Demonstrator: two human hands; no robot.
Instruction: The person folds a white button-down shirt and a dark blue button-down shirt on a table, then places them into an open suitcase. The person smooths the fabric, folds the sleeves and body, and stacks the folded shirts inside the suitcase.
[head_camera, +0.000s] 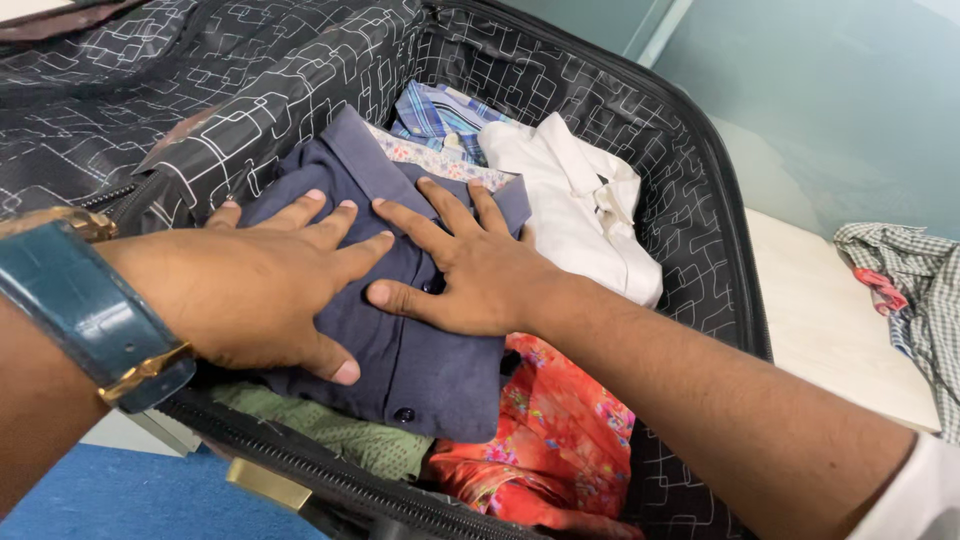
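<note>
Navy folded shirt (420, 340) lies in the suitcase (690, 200), both hands flat on it: left hand (260, 290) and right hand (470, 265), fingers spread, gripping nothing.

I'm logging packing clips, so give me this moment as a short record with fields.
left hand: flat on the navy shirt
right hand: flat on the same shirt
container: open suitcase, patterned lining
beside it: white shirt, red floral garment, blue plaid shirt, green cloth
outside: checked cloth at the right
</note>
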